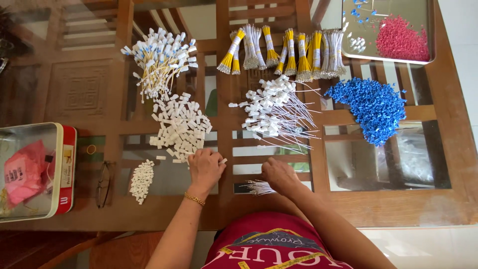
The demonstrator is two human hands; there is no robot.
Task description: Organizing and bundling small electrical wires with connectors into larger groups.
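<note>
My left hand [204, 167] rests at the near edge of a heap of small white plastic tags [180, 127], with one white tag pinched at its fingertips. My right hand [279, 174] lies knuckles up on a small bunch of thin white wires [258, 187] on the glass tabletop [358, 164]. The two hands are about a hand's width apart. Beyond them lies a pile of white tags fitted on thin wires [274, 112].
A bunch of white and blue tagged wires [162, 60] sits far left, yellow-banded wire bundles [289, 50] at the back, a blue piece heap [373, 104] right. A metal tray [428, 30] holds red pieces [401, 41]. A tin [67, 164], glasses [103, 183] and a small white pile [141, 180] lie left.
</note>
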